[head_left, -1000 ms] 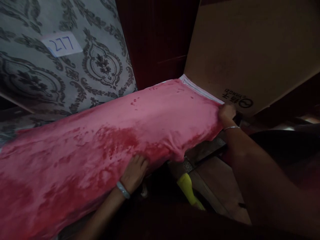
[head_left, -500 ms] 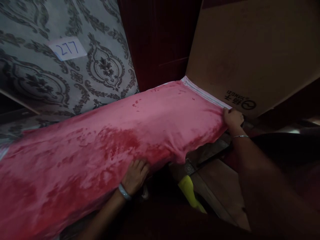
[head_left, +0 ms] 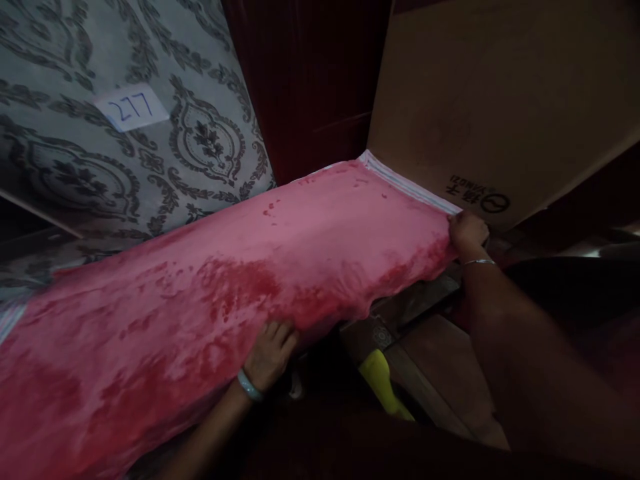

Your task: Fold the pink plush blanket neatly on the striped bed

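A pink plush blanket (head_left: 240, 280) lies stretched over a long padded surface that runs from the lower left to the upper right. My left hand (head_left: 270, 353), with a pale bangle on the wrist, grips the blanket's near edge, fingers curled over the fabric. My right hand (head_left: 467, 231), with a thin bracelet, is closed on the blanket's far right corner, beside a white striped edge (head_left: 400, 183) that shows under the pink cloth.
A large cardboard box (head_left: 490, 107) leans at the upper right, close to my right hand. A grey patterned panel (head_left: 150, 153) with a paper label "277" (head_left: 131, 107) stands at the left. Dark red wooden furniture (head_left: 310, 80) is behind. A yellow object (head_left: 383, 383) lies below.
My right hand has shifted slightly right along the blanket's corner, pulling it tauter. My left hand has stayed on the near edge.
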Available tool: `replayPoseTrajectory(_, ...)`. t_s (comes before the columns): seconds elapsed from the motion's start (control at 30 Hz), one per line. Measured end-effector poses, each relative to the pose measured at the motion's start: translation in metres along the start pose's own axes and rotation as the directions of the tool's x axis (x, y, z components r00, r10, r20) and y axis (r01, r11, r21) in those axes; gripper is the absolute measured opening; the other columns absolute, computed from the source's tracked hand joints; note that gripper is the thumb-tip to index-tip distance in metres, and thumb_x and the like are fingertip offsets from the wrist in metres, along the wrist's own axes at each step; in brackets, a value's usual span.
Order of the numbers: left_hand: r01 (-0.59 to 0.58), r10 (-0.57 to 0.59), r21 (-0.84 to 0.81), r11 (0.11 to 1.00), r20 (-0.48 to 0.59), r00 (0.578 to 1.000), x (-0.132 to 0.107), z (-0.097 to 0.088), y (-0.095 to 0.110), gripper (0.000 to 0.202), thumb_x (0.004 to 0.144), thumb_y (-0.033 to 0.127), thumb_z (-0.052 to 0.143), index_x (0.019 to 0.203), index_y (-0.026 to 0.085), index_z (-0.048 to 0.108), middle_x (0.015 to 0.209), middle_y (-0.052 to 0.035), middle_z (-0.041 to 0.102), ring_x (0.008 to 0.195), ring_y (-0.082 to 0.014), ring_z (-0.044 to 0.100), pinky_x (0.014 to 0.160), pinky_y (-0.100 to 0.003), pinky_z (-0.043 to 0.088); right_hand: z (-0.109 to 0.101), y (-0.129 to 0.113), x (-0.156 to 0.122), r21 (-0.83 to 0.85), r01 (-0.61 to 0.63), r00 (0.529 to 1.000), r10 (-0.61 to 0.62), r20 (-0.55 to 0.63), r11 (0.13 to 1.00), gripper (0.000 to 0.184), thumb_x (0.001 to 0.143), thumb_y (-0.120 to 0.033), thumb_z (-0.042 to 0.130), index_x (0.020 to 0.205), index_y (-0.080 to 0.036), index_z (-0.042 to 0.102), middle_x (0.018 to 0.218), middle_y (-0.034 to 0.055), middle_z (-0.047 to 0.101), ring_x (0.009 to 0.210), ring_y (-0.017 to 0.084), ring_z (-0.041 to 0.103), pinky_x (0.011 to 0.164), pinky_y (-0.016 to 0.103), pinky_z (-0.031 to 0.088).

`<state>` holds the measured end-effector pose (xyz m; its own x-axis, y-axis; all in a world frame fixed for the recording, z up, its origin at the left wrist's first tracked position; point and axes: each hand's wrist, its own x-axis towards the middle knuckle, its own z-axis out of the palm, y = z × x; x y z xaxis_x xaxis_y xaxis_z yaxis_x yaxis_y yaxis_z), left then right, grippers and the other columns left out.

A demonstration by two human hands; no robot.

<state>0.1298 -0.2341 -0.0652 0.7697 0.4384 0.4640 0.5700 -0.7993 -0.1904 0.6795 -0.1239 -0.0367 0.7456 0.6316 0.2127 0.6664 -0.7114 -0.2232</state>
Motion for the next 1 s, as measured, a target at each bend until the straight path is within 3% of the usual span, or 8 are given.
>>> replayPoseTrajectory(0.13,0.069,-0.068,-0.154,0.986,0.013,0.998,0.009,-0.011,0.002,0.018,0.094,0.014,0.052,0.099,0.018,0.068,0.102,-0.0110,0.068,0.091,-0.0236,0.059,0.080,-0.040,0.052,-0.005,-0.022,-0.003,0.038,-0.041,0.998,0.043,-0.043,0.998,0.040,0.099,-0.019,0.044,0.128,-0.003,0.066,0.128,0.0312,0.057,0.118,0.036,0.051,0.087,0.044,0.039)
replayPoseTrajectory(0.27,0.186,-0.170,-0.284,0.941,0.080,0.982,0.027,-0.025,-0.027,0.024,0.098,0.021,0.046,0.107,0.020,0.068,0.109,-0.0105,0.070,0.102,-0.0232,0.064,0.091,-0.041,0.054,-0.005,-0.093,-0.029,0.121,0.324,0.946,-0.320,-0.050,0.938,0.051,0.100,-0.027,0.043,0.148,-0.011,0.050,0.147,0.0214,0.050,0.132,0.031,0.046,0.105,0.044,0.039)
replayPoseTrajectory(0.37,0.377,-0.356,-0.145,0.915,0.149,0.922,0.038,-0.026,-0.077,0.042,0.098,0.033,0.047,0.136,0.018,0.060,0.139,-0.0156,0.062,0.131,-0.0309,0.055,0.111,-0.052,0.046,0.001,-0.164,-0.075,0.205,0.620,0.770,-0.637,0.024,0.757,0.062,0.103,-0.036,0.035,0.157,-0.008,0.036,0.161,0.0206,0.036,0.147,0.032,0.032,0.116,0.046,0.034)
replayPoseTrajectory(0.53,0.700,-0.732,0.221,0.679,0.272,0.624,0.033,-0.009,-0.142,0.063,0.097,0.040,0.043,0.153,0.011,0.045,0.160,-0.0227,0.040,0.151,-0.0405,0.031,0.117,-0.066,0.031,0.020,-0.232,-0.122,0.281,0.876,0.367,-0.920,0.137,0.391,0.063,0.104,-0.053,0.034,0.162,-0.029,0.031,0.170,0.0057,0.018,0.156,0.032,0.015,0.122,0.059,0.020)
replayPoseTrajectory(0.6,0.696,-0.753,0.290,0.657,0.296,0.588,0.024,0.000,-0.150,0.062,0.097,0.039,0.041,0.154,0.013,0.045,0.162,-0.0217,0.036,0.151,-0.0411,0.030,0.116,-0.067,0.029,0.027,-0.224,-0.107,0.259,0.856,0.410,-0.892,0.188,0.448,0.061,0.104,-0.053,0.033,0.161,-0.031,0.032,0.169,0.0046,0.020,0.156,0.031,0.016,0.122,0.061,0.018)
replayPoseTrajectory(0.77,0.662,-0.732,0.313,0.681,0.285,0.619,0.010,0.010,-0.149,0.061,0.099,0.041,0.041,0.155,0.018,0.045,0.163,-0.0181,0.037,0.151,-0.0396,0.031,0.117,-0.066,0.028,0.026,-0.136,-0.029,0.032,0.518,0.817,-0.506,0.276,0.855,0.063,0.104,-0.052,0.028,0.161,-0.028,0.032,0.168,0.0087,0.025,0.153,0.034,0.024,0.119,0.063,0.026)
replayPoseTrajectory(0.9,0.663,-0.732,0.310,0.681,0.298,0.613,0.015,0.008,-0.144,0.062,0.099,0.041,0.040,0.155,0.015,0.044,0.163,-0.0201,0.036,0.150,-0.0411,0.031,0.117,-0.066,0.028,0.015,-0.060,0.000,-0.036,0.348,0.914,-0.330,0.238,0.937,0.061,0.104,-0.049,0.025,0.158,-0.023,0.039,0.166,0.0131,0.030,0.149,0.037,0.030,0.115,0.066,0.029)
replayPoseTrajectory(1.0,0.687,-0.740,0.277,0.672,0.291,0.606,0.020,0.005,-0.139,0.063,0.100,0.042,0.039,0.156,0.015,0.042,0.164,-0.0199,0.034,0.151,-0.0412,0.028,0.117,-0.067,0.026,0.005,-0.038,-0.008,-0.044,0.314,0.932,-0.299,0.204,0.948,0.059,0.104,-0.049,0.025,0.154,-0.025,0.044,0.162,0.0146,0.035,0.148,0.039,0.031,0.110,0.071,0.032)
